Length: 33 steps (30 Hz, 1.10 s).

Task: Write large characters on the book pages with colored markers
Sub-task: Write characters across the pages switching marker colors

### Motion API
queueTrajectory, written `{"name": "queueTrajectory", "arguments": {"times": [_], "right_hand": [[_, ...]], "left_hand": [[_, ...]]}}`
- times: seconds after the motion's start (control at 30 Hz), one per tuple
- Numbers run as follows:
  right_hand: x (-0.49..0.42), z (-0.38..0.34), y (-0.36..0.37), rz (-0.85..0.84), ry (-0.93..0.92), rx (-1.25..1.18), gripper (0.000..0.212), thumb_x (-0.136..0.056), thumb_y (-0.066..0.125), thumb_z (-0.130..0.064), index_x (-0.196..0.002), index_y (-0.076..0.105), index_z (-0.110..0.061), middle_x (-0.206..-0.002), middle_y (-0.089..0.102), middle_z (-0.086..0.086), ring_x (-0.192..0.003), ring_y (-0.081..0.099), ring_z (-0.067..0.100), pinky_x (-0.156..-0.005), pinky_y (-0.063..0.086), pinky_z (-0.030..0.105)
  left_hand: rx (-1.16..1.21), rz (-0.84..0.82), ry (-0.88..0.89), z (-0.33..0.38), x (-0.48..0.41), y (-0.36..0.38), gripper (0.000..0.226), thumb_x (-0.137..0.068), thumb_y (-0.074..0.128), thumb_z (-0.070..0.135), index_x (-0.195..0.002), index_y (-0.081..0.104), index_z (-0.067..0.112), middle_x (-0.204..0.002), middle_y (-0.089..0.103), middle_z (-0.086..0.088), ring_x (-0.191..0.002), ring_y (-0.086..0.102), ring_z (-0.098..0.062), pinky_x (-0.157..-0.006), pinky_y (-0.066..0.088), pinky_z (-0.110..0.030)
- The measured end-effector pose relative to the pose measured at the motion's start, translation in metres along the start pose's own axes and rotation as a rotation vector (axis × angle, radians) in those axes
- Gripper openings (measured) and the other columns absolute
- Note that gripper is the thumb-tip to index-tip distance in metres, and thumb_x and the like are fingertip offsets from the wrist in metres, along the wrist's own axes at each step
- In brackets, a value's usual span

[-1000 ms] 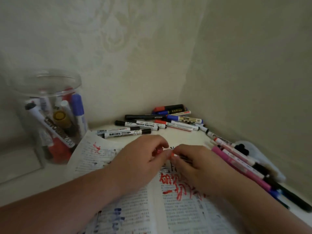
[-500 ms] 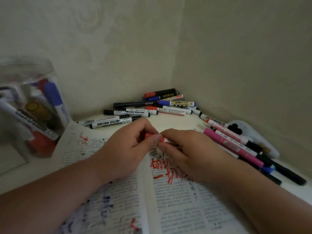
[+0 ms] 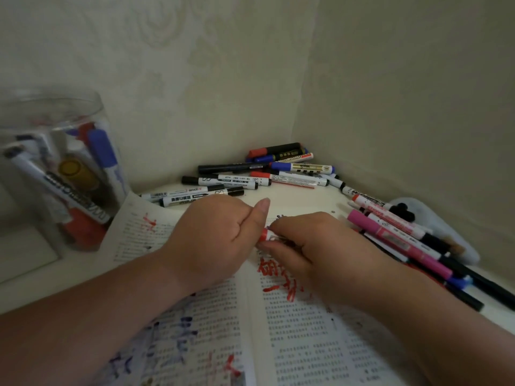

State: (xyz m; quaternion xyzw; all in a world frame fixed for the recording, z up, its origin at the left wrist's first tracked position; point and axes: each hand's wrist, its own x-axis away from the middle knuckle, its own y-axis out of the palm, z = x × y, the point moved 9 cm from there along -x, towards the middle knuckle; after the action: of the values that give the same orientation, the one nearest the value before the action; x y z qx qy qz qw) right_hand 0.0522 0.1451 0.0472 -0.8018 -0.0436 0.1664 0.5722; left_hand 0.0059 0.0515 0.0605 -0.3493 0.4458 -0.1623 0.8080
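An open printed book [image 3: 303, 324] lies in front of me, with large red characters [image 3: 278, 277] on its right page and blue and red strokes on its left page. Both hands meet above the book's spine. My left hand [image 3: 214, 238] is curled round the red cap end of a red marker [image 3: 264, 234], thumb raised. My right hand [image 3: 312, 246] grips the marker's white barrel, which is mostly hidden under its fingers.
A clear plastic jar [image 3: 64, 174] with several markers stands at the left. Loose markers [image 3: 250, 179] lie in the far corner against the walls. More markers, one of them pink [image 3: 395, 240], lie along the right wall beside a white object [image 3: 434, 221].
Both hands stay joined on the red marker above the spine; my left fist has closed over its cap end and the thumb now points up. The camera has shifted.
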Motion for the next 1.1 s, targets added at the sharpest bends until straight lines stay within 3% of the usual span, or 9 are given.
{"name": "queueTrajectory", "arguments": {"times": [0.13, 0.27, 0.43, 0.5, 0.6, 0.8, 0.9, 1.0, 1.1], "right_hand": [[0.015, 0.037, 0.003, -0.312, 0.195, -0.494, 0.035, -0.090, 0.059, -0.052, -0.082, 0.073, -0.021, -0.055, 0.054, -0.008, -0.049, 0.045, 0.007, -0.050, 0.038, 0.025], [0.021, 0.076, -0.019, -0.143, 0.315, -0.700, 0.037, -0.083, 0.060, -0.049, -0.086, 0.076, -0.017, -0.056, 0.050, 0.005, -0.048, 0.036, 0.017, -0.044, 0.032, 0.024], [0.017, 0.085, -0.014, -0.009, 0.351, -0.989, 0.020, -0.097, 0.061, -0.016, -0.114, 0.068, -0.022, -0.068, 0.062, 0.015, -0.052, 0.046, 0.022, -0.045, 0.034, 0.024], [0.017, 0.089, -0.017, 0.052, 0.307, -0.992, 0.032, -0.100, 0.053, -0.001, -0.120, 0.058, -0.024, -0.070, 0.065, 0.016, -0.050, 0.051, 0.023, -0.044, 0.037, 0.025], [0.017, 0.088, -0.028, 0.183, 0.246, -0.980, 0.023, -0.101, 0.052, 0.002, -0.104, 0.063, -0.019, -0.070, 0.064, 0.016, -0.048, 0.055, 0.023, -0.042, 0.041, 0.026], [0.021, 0.097, -0.047, 0.441, 0.273, -1.220, 0.034, -0.085, 0.048, 0.002, -0.096, 0.078, -0.012, -0.079, 0.070, 0.023, -0.075, 0.069, 0.037, -0.058, 0.054, 0.032], [0.027, 0.090, -0.063, 0.522, 0.278, -1.055, 0.033, -0.088, 0.055, 0.015, -0.103, 0.068, -0.012, -0.076, 0.075, 0.016, -0.074, 0.074, 0.030, -0.062, 0.057, 0.033], [0.034, 0.077, -0.076, 0.492, 0.310, -0.865, 0.006, -0.096, 0.064, -0.005, -0.098, 0.063, -0.010, -0.059, 0.067, 0.010, -0.046, 0.060, 0.023, -0.047, 0.048, 0.029], [0.050, 0.072, -0.080, 0.480, 0.374, -0.796, 0.015, -0.091, 0.068, -0.028, -0.087, 0.065, -0.014, -0.053, 0.060, 0.000, -0.042, 0.050, 0.016, -0.046, 0.046, 0.026]], "left_hand": [[0.115, 0.102, -0.085, -0.007, 0.002, -0.016, 0.056, -0.105, 0.039, 0.037, -0.051, 0.045, 0.023, -0.045, 0.046, 0.008, -0.052, 0.051, -0.007, -0.053, 0.028, -0.009], [0.244, 0.319, -0.266, -0.036, 0.005, -0.041, 0.057, -0.106, 0.039, 0.038, -0.053, 0.031, 0.019, -0.049, 0.041, 0.009, -0.046, 0.038, -0.007, -0.047, 0.028, -0.018], [0.305, 0.124, -0.234, -0.026, 0.005, -0.007, 0.041, -0.105, 0.036, 0.047, -0.076, 0.049, 0.021, -0.068, 0.052, 0.001, -0.060, 0.049, -0.013, -0.055, 0.036, -0.018], [0.334, 0.066, -0.259, -0.029, 0.005, 0.000, 0.035, -0.100, 0.040, 0.057, -0.089, 0.052, 0.027, -0.077, 0.058, -0.001, -0.066, 0.053, -0.017, -0.058, 0.041, -0.021], [0.343, 0.014, -0.243, -0.028, 0.005, 0.004, 0.027, -0.090, 0.051, 0.061, -0.093, 0.051, 0.034, -0.081, 0.060, 0.002, -0.067, 0.055, -0.017, -0.059, 0.043, -0.027], [0.293, -0.175, -0.100, -0.011, 0.006, 0.017, 0.021, -0.086, 0.063, 0.053, -0.093, 0.058, 0.035, -0.094, 0.062, 0.020, -0.091, 0.060, -0.007, -0.074, 0.045, -0.015], [0.293, -0.239, -0.109, -0.009, 0.008, 0.021, 0.026, -0.081, 0.057, 0.058, -0.100, 0.056, 0.041, -0.103, 0.062, 0.030, -0.099, 0.060, 0.002, -0.076, 0.043, -0.008], [0.264, -0.282, -0.054, -0.004, 0.008, 0.023, 0.025, -0.086, 0.053, 0.058, -0.111, 0.047, 0.059, -0.109, 0.059, 0.037, -0.105, 0.055, 0.011, -0.079, 0.039, -0.005], [0.196, -0.320, -0.020, -0.002, 0.008, 0.027, 0.030, -0.092, 0.059, 0.051, -0.116, 0.047, 0.062, -0.104, 0.058, 0.034, -0.104, 0.052, 0.010, -0.078, 0.037, -0.006]]}}
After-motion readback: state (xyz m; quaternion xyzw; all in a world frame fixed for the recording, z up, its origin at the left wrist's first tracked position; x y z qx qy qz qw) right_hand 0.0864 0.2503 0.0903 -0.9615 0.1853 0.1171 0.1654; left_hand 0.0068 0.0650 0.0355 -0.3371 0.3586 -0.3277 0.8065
